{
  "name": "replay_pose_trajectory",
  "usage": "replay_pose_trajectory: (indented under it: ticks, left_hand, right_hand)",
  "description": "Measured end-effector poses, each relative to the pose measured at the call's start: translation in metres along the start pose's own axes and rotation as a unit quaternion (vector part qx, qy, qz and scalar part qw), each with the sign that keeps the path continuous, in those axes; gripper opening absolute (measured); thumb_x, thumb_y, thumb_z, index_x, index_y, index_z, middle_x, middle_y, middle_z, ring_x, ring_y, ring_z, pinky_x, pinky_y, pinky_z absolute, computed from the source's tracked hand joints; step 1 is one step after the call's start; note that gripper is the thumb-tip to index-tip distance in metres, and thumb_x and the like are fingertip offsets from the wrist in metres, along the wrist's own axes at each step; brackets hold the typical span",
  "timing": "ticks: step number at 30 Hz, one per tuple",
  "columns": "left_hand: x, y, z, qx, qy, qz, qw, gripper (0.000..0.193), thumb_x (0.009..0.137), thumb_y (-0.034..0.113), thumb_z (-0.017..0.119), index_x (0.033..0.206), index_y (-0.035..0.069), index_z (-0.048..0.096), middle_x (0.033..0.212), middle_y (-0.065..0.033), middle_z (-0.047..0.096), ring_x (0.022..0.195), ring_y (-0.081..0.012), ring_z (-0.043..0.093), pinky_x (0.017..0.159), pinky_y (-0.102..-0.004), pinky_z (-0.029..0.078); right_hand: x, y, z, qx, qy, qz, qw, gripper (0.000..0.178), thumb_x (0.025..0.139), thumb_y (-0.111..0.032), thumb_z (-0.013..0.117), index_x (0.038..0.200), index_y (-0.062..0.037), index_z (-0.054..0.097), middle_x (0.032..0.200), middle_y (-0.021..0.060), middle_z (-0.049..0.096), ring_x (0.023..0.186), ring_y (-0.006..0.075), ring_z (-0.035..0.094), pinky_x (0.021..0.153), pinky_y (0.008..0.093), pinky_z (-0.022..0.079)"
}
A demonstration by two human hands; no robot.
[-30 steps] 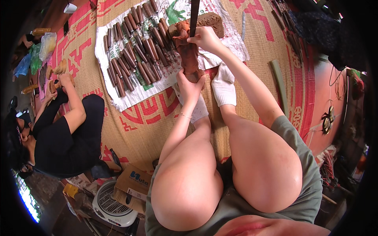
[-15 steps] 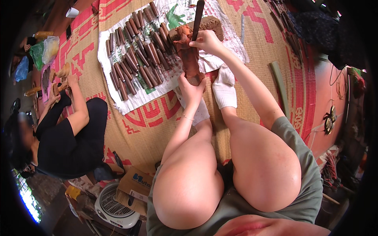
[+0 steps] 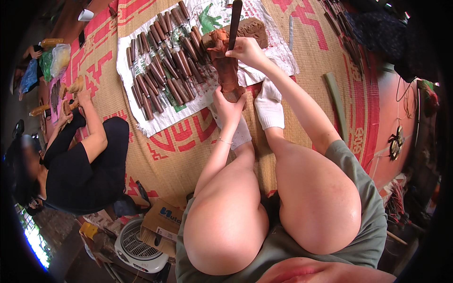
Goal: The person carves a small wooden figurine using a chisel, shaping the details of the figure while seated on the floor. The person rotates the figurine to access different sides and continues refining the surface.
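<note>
My left hand (image 3: 227, 104) grips the lower end of a brown clay cylinder (image 3: 227, 70) that stands between my white-socked feet (image 3: 270, 104). At the cylinder's top my right hand (image 3: 247, 49) holds a dark flat stick (image 3: 234, 21), upright against the clay. A lump of brown clay (image 3: 251, 29) lies just behind. Rows of several dark clay rolls (image 3: 165, 70) rest on a white printed sheet (image 3: 155, 120) to the left of my hands.
A person in black (image 3: 80, 160) sits at the left on the woven mat (image 3: 174, 155), handling a small object. A cardboard box (image 3: 163, 219) and a white fan (image 3: 139, 250) lie near my left knee. A green curved blade (image 3: 336, 101) lies to the right.
The view shifted slightly. My right hand with the stick stayed at the cylinder's top, my left hand stayed on its base. The person at the left moved an arm a little.
</note>
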State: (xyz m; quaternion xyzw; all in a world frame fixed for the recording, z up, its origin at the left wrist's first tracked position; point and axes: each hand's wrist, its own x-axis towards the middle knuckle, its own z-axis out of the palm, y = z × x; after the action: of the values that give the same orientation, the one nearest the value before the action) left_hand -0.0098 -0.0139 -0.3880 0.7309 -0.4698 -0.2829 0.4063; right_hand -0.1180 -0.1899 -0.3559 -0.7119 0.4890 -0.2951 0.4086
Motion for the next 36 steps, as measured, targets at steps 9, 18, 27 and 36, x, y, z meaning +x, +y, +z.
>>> replay_pose_trajectory:
  ticks: [9, 18, 27, 36]
  left_hand:
    - [-0.002, 0.006, -0.001, 0.024, -0.007, -0.006, 1.0, 0.077, 0.065, 0.029, 0.084, 0.123, -0.003, 0.044, 0.117, -0.0214, 0.052, 0.11, -0.0359, 0.053, 0.094, -0.0446, 0.042]
    - [-0.001, 0.001, 0.0, 0.03, -0.008, -0.011, 0.999, 0.079, 0.065, 0.03, 0.084, 0.124, -0.002, 0.043, 0.119, -0.0215, 0.052, 0.11, -0.0362, 0.053, 0.094, -0.045, 0.042]
    - [-0.003, 0.007, 0.002, 0.043, 0.003, 0.007, 0.999, 0.079, 0.065, 0.031, 0.083, 0.124, -0.001, 0.043, 0.117, -0.0208, 0.051, 0.109, -0.0368, 0.052, 0.093, -0.0459, 0.042]
    - [-0.003, 0.003, 0.005, 0.039, 0.007, 0.005, 0.999, 0.077, 0.065, 0.03, 0.083, 0.123, -0.001, 0.043, 0.116, -0.0207, 0.051, 0.108, -0.0373, 0.052, 0.092, -0.0464, 0.042]
  right_hand:
    - [-0.003, -0.003, -0.005, 0.026, 0.04, 0.044, 0.998, 0.027, 0.077, -0.021, 0.077, 0.093, -0.0001, 0.071, 0.076, 0.0179, 0.068, 0.069, 0.0244, 0.068, 0.063, 0.0357, 0.051]
    - [-0.011, -0.004, 0.005, -0.011, 0.053, -0.026, 0.998, 0.027, 0.076, -0.022, 0.076, 0.096, -0.0056, 0.072, 0.076, 0.0177, 0.066, 0.069, 0.0299, 0.065, 0.066, 0.0379, 0.05]
    - [-0.005, -0.012, 0.002, -0.007, 0.074, 0.022, 0.997, 0.021, 0.08, -0.019, 0.074, 0.097, -0.0061, 0.072, 0.078, 0.0163, 0.069, 0.072, 0.0275, 0.069, 0.067, 0.0354, 0.052]
    - [-0.009, 0.005, 0.001, 0.105, 0.013, 0.003, 0.994, 0.032, 0.078, -0.02, 0.078, 0.102, -0.0007, 0.069, 0.079, 0.0139, 0.069, 0.073, 0.019, 0.067, 0.065, 0.0364, 0.051]
